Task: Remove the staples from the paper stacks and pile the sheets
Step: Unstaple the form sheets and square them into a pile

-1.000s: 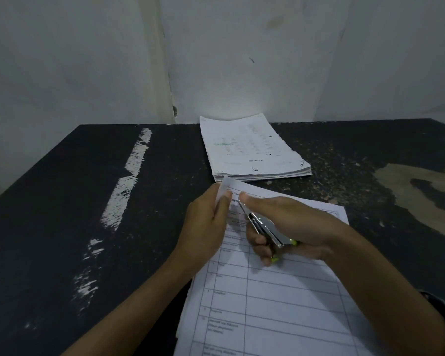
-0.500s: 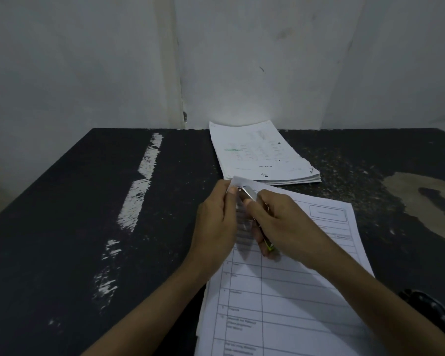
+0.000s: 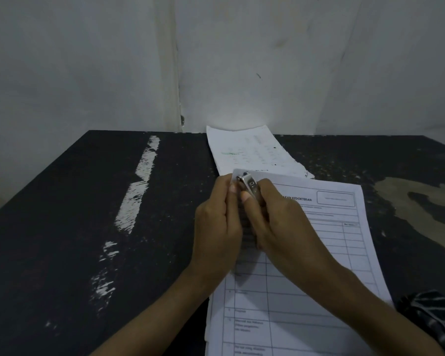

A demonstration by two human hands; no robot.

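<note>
The left hand (image 3: 217, 224) is curled, its thumb and fingertips pinching the far left corner of the stapled stack (image 3: 344, 242) and lifting that corner slightly off the table (image 3: 88, 227). Just to its right, nearly touching it, the right hand (image 3: 288, 227) is closed round a small metal staple remover (image 3: 249, 185), thumb pressed along the tool's side. The tool's shiny tip pokes out beyond both thumbs and sits on the raised corner; whether it has caught a staple is too small to tell. The rest of the stack, a printed form with ruled boxes, lies flat under the right wrist and forearm and runs back toward the person. Just beyond the fingertips of both hands lies a pile of sheets (image 3: 247, 152), its near edge tucked under the lifted corner and its far edge against the pale wall (image 3: 242, 60). Well to the left of the left hand, a white scuff streak (image 3: 139, 191) runs along the black tabletop. Beside the right forearm, on its outer side, sits a dark striped object (image 3: 432, 322), only partly in view.
</note>
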